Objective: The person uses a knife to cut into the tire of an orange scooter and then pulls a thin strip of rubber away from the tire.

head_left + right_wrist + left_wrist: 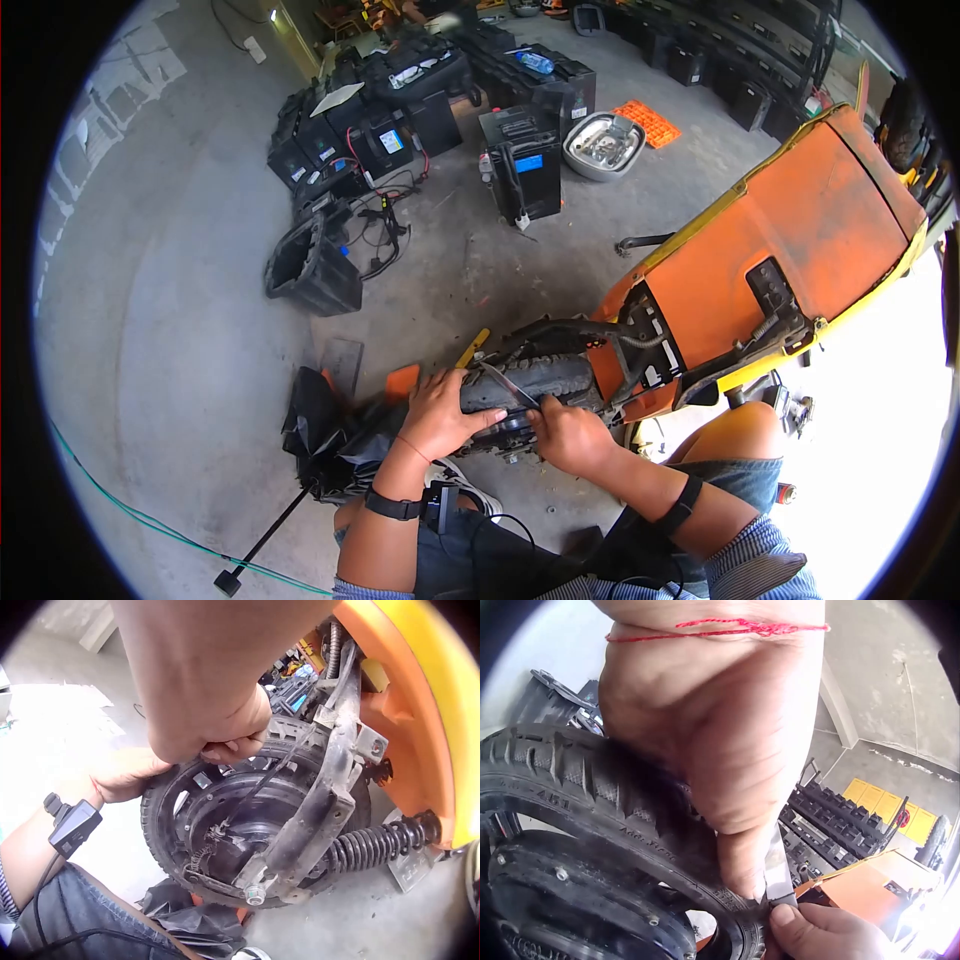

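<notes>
A black treaded tire (pixel 555 375) sits on the wheel at the scooter's end, its dark hub (pixel 259 814) showing in the right wrist view. My left hand (pixel 437 415) rests on the tire, thumb stretched out along its sidewall and fingers over the tread. A flat grey tire lever (pixel 508 383) lies slantwise across the tire. My right hand (pixel 575 437) grips the lever's near end, knuckles close by the sidewall. In the left wrist view, the lever (pixel 778 871) stands beside my left thumb, with my right thumb on its dark end. My right palm hides part of it.
The orange scooter body (pixel 760 220) extends to the right. A metal frame arm (pixel 315 802) and a coil spring (pixel 375 844) flank the wheel. Beyond are black battery cases (pixel 525 160), a grey basin (pixel 604 145) and an open black box (pixel 315 262). A yellow-handled tool (pixel 473 347) lies behind the tire.
</notes>
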`<state>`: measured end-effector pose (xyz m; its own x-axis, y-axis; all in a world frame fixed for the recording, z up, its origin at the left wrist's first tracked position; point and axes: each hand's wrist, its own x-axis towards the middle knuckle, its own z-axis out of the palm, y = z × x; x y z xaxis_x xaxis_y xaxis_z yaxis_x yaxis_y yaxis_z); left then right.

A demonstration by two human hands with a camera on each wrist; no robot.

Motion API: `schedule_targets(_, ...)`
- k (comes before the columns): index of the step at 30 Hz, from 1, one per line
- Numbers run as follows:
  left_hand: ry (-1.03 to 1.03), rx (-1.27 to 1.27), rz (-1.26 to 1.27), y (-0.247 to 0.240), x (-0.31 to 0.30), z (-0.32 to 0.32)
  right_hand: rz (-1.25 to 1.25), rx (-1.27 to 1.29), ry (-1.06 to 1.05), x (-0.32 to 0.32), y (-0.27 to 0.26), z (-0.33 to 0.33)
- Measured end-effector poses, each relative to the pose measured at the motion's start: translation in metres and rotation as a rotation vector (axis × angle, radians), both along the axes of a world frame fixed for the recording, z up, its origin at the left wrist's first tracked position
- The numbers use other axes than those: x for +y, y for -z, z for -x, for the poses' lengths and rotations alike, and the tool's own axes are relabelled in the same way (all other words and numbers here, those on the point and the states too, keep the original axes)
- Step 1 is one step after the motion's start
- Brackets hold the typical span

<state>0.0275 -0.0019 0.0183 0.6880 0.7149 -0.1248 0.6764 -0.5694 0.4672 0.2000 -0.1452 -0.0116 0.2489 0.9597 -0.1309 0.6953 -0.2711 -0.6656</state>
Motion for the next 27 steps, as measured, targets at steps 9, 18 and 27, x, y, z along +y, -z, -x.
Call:
schedule_targets(9,0.04,-0.059,-0.151,0.013,0.0,0.003,-0.016,-0.028,0.025,0.005,0.002,0.002)
schedule_targets(18,-0.005,-0.098,-0.007,0.0,0.0,0.003,-0.036,0.008,0.093,-0.019,0.02,0.008)
schedule_targets(27,0.059,-0.107,-0.071,0.002,0.004,0.004,-0.017,0.042,0.133,-0.02,0.016,0.018)
